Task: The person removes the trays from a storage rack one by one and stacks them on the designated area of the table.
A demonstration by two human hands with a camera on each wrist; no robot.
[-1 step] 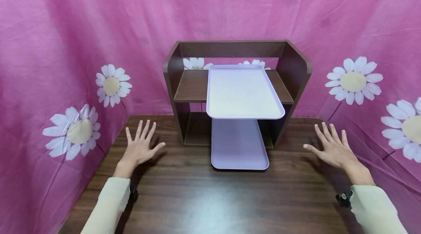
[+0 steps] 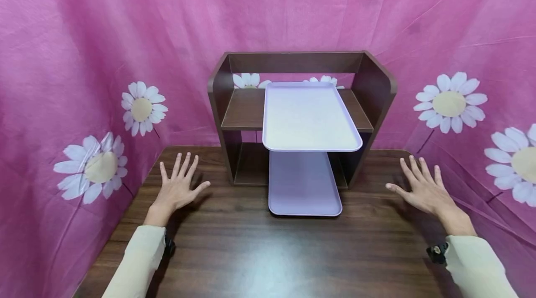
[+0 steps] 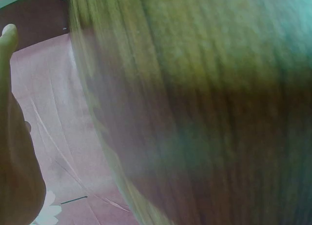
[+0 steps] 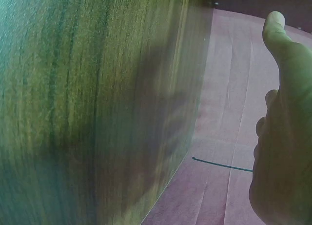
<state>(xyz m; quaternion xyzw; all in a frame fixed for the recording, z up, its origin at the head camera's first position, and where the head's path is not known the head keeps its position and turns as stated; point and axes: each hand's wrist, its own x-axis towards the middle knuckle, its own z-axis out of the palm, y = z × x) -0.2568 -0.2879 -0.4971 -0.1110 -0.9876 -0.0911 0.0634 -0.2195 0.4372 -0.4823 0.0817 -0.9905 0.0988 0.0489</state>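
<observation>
My left hand is held over the left side of the table, palm down with fingers straight and spread. On the opposite side my right hand has the same pose, its thumb turned inward. Neither holds anything, and each casts a shadow on the wood. Between them a dark brown two-level shelf stands at the back. A pale lilac tray lies on its upper level, jutting out past the front. Below, a second lilac tray reaches from the lower level out over the tabletop. Its rear part is hidden under the upper tray.
The brown wood-grain table runs under the hands. A pink curtain with large white daisies hangs close behind and along both sides. Black wrist straps with small devices sit at the cream sleeves.
</observation>
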